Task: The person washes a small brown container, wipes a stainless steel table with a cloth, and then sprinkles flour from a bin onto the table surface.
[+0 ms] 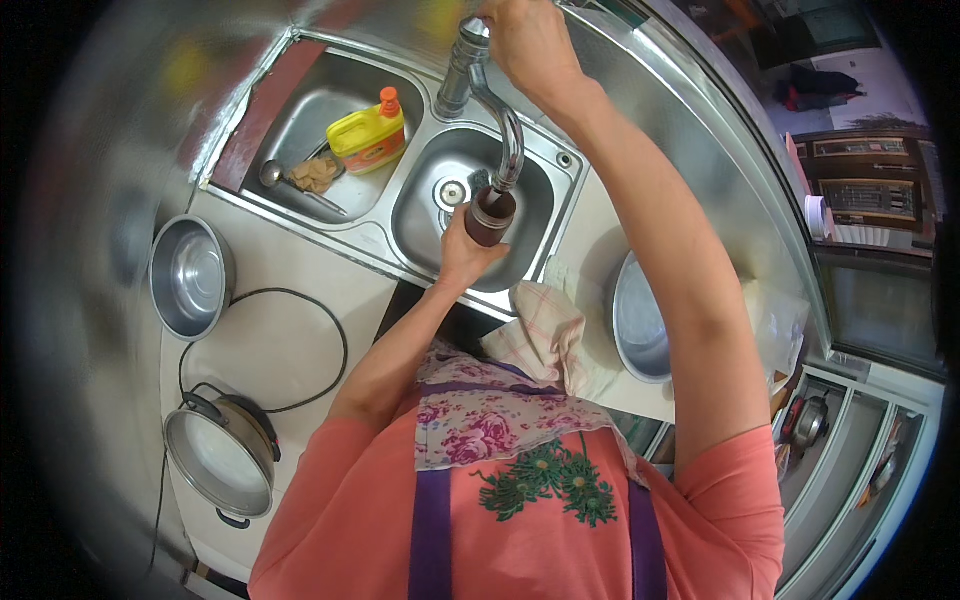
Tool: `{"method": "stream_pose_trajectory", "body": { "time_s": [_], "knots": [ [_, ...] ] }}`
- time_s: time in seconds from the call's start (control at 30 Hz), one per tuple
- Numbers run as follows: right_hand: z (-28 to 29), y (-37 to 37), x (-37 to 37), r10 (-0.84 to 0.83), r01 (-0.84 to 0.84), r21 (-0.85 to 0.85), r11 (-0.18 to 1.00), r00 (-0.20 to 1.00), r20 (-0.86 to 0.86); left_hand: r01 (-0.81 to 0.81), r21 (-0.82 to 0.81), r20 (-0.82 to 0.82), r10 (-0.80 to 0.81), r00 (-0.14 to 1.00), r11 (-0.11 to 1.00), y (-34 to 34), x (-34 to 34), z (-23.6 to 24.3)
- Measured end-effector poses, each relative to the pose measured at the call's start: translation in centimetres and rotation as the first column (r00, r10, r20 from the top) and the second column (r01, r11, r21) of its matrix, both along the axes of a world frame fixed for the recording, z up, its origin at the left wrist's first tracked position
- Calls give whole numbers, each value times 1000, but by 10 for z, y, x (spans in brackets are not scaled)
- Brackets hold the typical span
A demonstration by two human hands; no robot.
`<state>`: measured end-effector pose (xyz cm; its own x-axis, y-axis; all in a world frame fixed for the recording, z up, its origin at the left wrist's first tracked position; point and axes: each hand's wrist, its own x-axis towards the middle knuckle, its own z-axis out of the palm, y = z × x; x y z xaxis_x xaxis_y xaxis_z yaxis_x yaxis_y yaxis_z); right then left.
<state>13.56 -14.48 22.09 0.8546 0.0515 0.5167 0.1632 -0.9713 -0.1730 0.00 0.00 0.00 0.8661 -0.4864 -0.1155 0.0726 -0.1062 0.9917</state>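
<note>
My left hand (467, 252) is wrapped round a brown cylindrical cup (486, 230), which it holds over the right sink basin (420, 215). The cup's open mouth faces up, right below the tip of the chrome faucet (512, 150). Something pale, perhaps running water, shows between spout and cup. At the top edge of the view, my right hand (530, 50) is closed at the top of the faucet, on its handle; the fingertips are partly hidden. A drain strainer (452, 193) lies in the basin floor.
The left basin holds a yellow jug (368, 140) with an orange cap, a ladle (272, 174) and brown scraps (315, 174). A metal bowl (190, 278), a cord and a lidded pot (222, 460) stand left. A checked cloth (548, 330) and large basin (642, 320) lie right.
</note>
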Motion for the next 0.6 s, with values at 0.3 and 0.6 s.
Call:
{"method": "stream_pose_trajectory", "body": {
  "time_s": [0.3, 0.6],
  "knots": [
    [-2, -9, 4, 5, -5, 5, 1000, 1000, 3, -20, 54, 27, 19, 999, 998, -3, 2, -3],
    [-9, -10, 8, -56, 56, 15, 998, 998, -8, -24, 105, 58, 18, 998, 994, 0, 9, 4]
  ]
}}
